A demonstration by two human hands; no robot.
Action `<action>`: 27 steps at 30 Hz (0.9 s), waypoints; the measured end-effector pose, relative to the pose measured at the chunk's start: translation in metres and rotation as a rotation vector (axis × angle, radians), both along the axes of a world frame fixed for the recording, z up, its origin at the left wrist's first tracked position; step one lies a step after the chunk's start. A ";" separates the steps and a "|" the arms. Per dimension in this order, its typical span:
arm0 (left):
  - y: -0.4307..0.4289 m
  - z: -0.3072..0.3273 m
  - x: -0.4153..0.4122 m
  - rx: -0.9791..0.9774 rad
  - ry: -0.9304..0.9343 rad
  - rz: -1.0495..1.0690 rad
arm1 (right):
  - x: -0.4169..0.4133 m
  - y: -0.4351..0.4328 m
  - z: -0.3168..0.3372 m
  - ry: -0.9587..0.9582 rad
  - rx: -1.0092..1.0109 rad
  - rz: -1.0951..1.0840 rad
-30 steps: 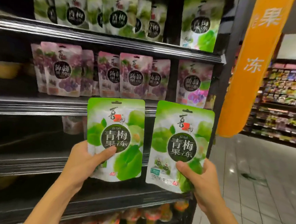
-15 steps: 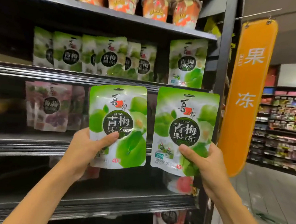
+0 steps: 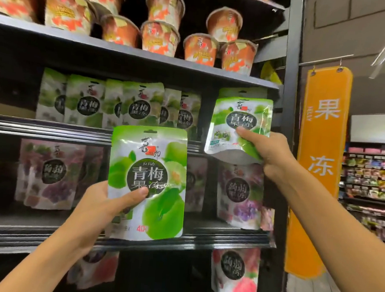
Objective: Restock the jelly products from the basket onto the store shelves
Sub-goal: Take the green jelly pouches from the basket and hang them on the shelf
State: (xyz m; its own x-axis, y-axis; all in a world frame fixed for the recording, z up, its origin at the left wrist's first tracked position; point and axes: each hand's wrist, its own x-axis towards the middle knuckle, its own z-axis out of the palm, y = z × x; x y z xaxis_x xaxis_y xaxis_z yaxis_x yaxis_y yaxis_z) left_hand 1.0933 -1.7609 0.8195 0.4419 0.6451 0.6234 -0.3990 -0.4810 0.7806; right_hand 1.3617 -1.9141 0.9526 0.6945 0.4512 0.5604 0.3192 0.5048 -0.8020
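A store worker restocking the jelly aisle holds two green plum jelly pouches up to the shelves, one in each hand. The right hand (image 3: 270,156) pinches the far pouch (image 3: 241,122) by its lower edge, with the thumb pressed on the printed front and the fingers curled behind. That pouch is at the right end of the green-pouch shelf (image 3: 51,127), just in front of another green pouch (image 3: 240,93) standing there. The left hand (image 3: 98,210) grips the near pouch (image 3: 148,181) at its lower left corner, thumb across the front and fingers wrapped behind. It hangs lower and closer to the aisle, in front of the purple grape pouches (image 3: 50,172).

Judging by this, the placing step is under way: the right-hand pouch looks about to be stood on the shelf, while the other waits its turn. The next move would call for easing the base over the shelf lip, setting it flat in front of the pouch behind, then letting go without tipping the row of green pouches (image 3: 130,105) to its left.

Both held pouches are upright, long axis vertical, hang-hole end up and label facing the aisle. The right-hand one leans slightly, its top tipped toward the shelf so the bottom gusset shows.

Orange jelly cups (image 3: 160,36) fill the top shelf, a peach pouch (image 3: 235,274) stands on a lower one, and an orange aisle sign (image 3: 320,154) hangs to the right. The basket is not in view.
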 end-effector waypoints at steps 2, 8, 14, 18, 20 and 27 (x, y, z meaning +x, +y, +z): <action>0.001 0.001 0.002 0.014 -0.003 0.009 | 0.006 0.012 0.014 0.015 -0.013 -0.013; 0.000 0.004 0.007 0.009 0.002 0.016 | 0.012 0.041 0.041 0.006 -0.063 -0.022; -0.002 0.004 0.006 0.023 0.034 0.002 | 0.015 0.060 0.047 -0.100 -0.042 -0.048; -0.002 0.002 0.006 0.014 0.041 0.017 | 0.015 0.063 0.038 -0.213 -0.144 -0.138; -0.002 0.001 0.006 0.021 0.053 0.023 | 0.015 0.059 0.035 -0.283 -0.182 -0.172; 0.003 -0.005 0.005 0.027 0.061 0.033 | 0.014 0.035 0.013 -0.481 -0.205 -0.377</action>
